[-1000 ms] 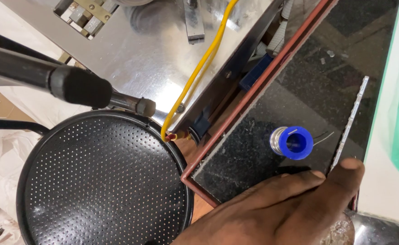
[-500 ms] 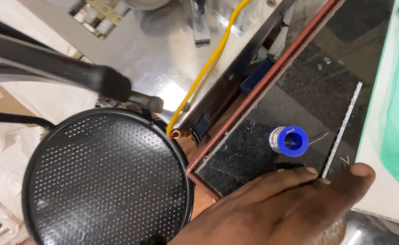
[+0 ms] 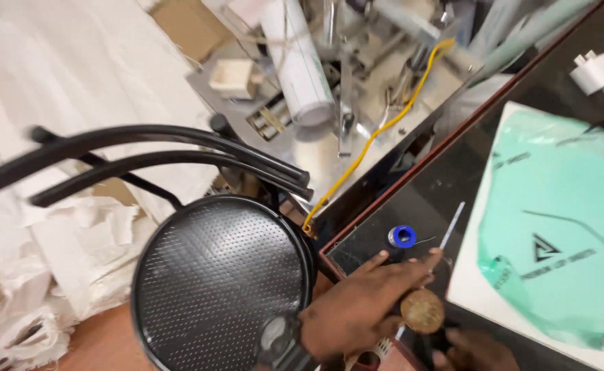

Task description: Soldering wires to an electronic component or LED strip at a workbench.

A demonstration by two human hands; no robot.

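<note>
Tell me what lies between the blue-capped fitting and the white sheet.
Head view: a thin silvery strip lies slanted on the dark tabletop between the blue-capped fitting and the white sheet.

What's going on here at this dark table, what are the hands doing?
A person leans over a dark stone-like table. The left hand lies flat on it, fingers stretched toward a thin silvery strip and a small blue fitting. Just below that hand sits a round brownish disc, and the fingertips of the right hand show at the bottom edge beside it; whether they hold it is unclear. A round black perforated chair seat stands to the left, a green-printed sheet to the right.
</note>
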